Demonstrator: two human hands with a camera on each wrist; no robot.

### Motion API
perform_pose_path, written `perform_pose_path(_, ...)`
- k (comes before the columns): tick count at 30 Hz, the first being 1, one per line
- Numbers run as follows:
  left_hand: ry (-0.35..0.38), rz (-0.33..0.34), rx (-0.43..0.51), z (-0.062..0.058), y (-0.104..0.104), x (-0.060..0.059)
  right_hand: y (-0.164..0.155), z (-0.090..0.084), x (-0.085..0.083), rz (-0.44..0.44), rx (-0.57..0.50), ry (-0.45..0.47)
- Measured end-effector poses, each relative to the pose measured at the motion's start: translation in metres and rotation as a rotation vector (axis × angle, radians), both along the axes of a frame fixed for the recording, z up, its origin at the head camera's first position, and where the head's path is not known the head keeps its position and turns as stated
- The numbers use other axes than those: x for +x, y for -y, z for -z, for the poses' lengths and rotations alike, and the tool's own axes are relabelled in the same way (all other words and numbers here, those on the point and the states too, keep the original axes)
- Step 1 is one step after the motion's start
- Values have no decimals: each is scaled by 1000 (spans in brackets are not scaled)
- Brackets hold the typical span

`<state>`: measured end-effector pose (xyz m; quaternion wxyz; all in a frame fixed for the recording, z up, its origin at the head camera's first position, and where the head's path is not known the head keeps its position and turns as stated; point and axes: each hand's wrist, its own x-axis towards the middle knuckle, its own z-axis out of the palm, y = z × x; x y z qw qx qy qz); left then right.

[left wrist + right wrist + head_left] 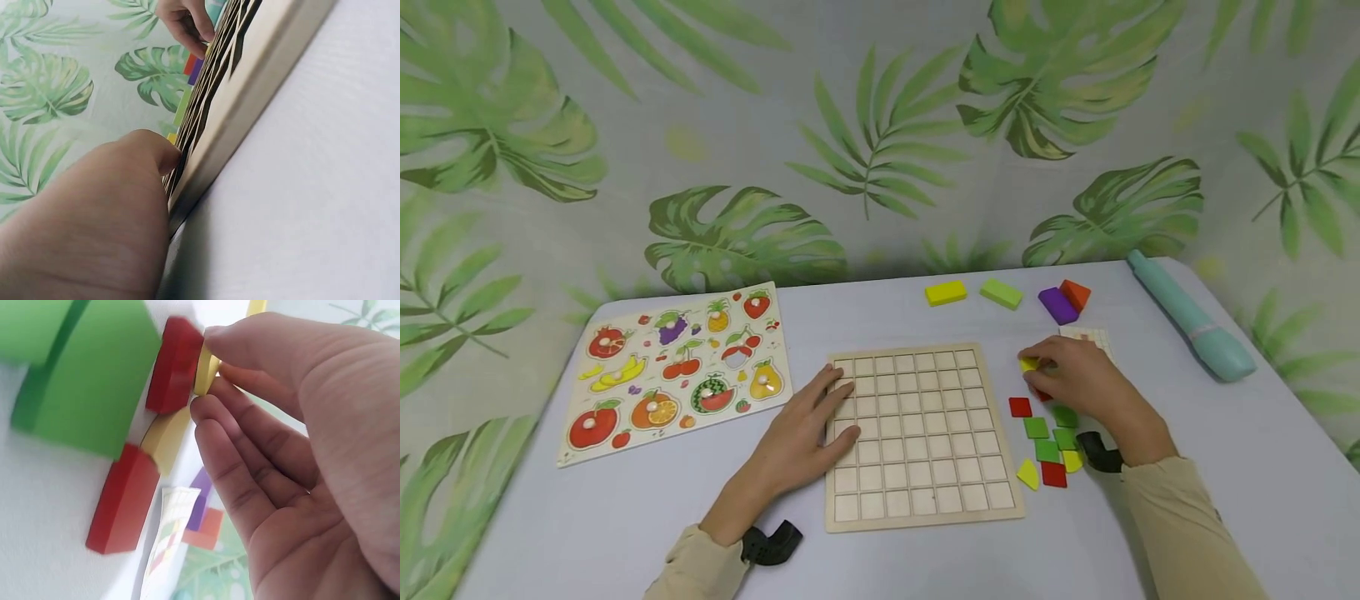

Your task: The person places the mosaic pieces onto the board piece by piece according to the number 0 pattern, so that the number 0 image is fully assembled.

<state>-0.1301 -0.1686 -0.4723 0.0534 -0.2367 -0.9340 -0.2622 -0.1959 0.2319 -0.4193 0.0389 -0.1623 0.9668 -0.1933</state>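
Note:
A wooden grid board (880,527) lies flat on the white table. My left hand (801,433) rests on its left edge, fingers extended and spread over the outer squares. Right of the board, my right hand (1078,379) pinches a small yellow tile (205,370) between thumb and fingertips. Close by that hand are flat pieces: a red tile (1020,407), several green tiles (1037,427), another red tile (1054,475) and a yellow quarter-round tile (1028,474). In the right wrist view a red tile (175,369) sits right beside the pinched one. The hand partly hides some pieces in the head view.
A fruit peg puzzle (651,442) lies at the left. Along the back are yellow (946,292), light green (1002,293) and purple (1058,307) blocks and an orange-red triangular block (1076,294). A patterned card (1090,337) lies behind the right hand; a teal tapered object (1187,321) lies far right.

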Motion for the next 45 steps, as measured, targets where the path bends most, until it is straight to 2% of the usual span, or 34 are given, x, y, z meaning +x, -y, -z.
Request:
perform_pose_path(11,-37,-6,12,0,-3,-1,13,-9,-1,1,-28,-8)
perform_pose_path(24,-36,-15,18,1,-1,-2,54,-19,0,-71,-122,2)
perform_pose_path(31,-35,-12,25,0,-3,-2,75,-19,0,-114,-174,7)
perform_pose_path(45,-22,-20,27,-1,-2,0,126,-17,3,-201,-127,-21)
